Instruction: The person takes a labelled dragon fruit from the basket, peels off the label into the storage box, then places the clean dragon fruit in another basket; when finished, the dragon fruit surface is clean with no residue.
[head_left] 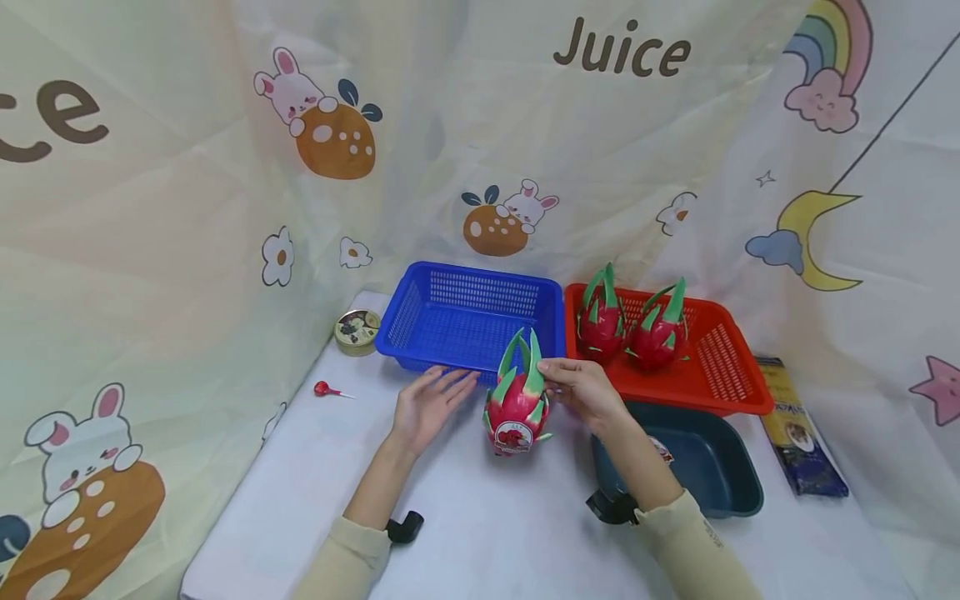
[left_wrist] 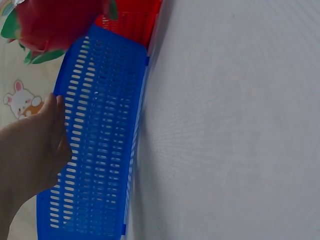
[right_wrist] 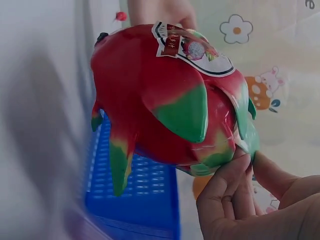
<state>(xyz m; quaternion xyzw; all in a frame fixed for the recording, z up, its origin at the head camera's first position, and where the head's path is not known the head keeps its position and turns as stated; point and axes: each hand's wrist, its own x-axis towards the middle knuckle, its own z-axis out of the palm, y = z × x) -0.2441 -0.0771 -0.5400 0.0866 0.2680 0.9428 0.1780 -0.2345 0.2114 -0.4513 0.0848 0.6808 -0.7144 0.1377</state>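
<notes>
Right hand (head_left: 587, 392) pinches the dragon fruit (head_left: 517, 412) by a green leaf (head_left: 534, 371); I see it lifted over the surface (head_left: 465, 517), near the blue basket (head_left: 480, 288). Left hand (head_left: 429, 410): fingers loosely extended, holding nothing. I judge this a carrying step; next move calls for a steady pinch

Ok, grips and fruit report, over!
Right grip pinching shiny red oval dragon fruit by green leaves. Left grip empty. Blue rectangular plastic basket beyond; nothing visibly blocking.
</notes>
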